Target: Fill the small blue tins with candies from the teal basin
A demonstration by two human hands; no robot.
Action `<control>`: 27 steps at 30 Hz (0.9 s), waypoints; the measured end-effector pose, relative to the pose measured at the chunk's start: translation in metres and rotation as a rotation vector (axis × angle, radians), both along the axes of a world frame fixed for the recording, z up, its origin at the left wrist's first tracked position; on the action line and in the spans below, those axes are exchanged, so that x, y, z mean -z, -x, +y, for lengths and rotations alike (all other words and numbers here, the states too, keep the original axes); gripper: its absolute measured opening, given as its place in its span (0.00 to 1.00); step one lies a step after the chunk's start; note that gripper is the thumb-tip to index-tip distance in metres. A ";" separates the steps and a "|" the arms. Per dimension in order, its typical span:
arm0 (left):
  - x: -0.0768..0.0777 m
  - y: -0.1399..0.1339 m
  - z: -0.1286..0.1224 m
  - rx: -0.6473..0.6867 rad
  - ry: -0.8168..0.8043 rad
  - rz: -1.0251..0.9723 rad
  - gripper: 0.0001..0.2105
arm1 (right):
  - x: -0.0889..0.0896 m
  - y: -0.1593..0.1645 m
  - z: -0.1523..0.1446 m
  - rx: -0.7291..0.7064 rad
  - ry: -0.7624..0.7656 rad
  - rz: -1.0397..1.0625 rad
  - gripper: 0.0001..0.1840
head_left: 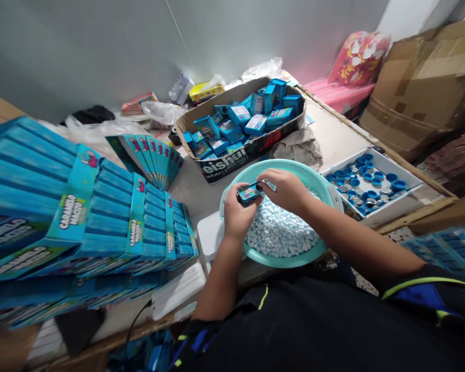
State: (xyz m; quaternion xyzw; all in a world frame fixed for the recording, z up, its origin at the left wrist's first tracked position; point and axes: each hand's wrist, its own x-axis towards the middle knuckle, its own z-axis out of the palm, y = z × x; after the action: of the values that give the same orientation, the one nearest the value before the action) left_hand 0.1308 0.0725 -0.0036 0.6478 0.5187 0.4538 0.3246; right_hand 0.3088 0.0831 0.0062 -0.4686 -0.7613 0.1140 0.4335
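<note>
My left hand (237, 212) is closed around a small blue candy box (249, 192) with a printed label, held above a turquoise basin (335, 201). At the box's right end are the bent fingers of my right hand (284, 188), pinched against its dark edge. Whether they also hold something small is hidden. Beneath both hands, a heap of small white and pale-blue candies (281, 232) fills the basin.
Behind the basin, a cut carton (225, 170) holds many blue boxes. To the left rise stacked blue display packs (112, 217). On the right, a white tray (403, 199) contains blue caps. A crumpled grey cloth (300, 147) lies beside the carton, and large cardboard boxes (418, 93) stand farther right.
</note>
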 end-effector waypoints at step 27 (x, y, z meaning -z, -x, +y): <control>0.004 -0.002 0.000 0.016 -0.005 0.030 0.22 | -0.003 -0.005 0.000 -0.098 0.026 0.156 0.19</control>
State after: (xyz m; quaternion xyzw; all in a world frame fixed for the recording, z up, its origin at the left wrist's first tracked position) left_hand 0.1325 0.0723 -0.0073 0.6596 0.5170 0.4428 0.3187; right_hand 0.3142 0.0835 0.0092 -0.4262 -0.7457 0.1811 0.4790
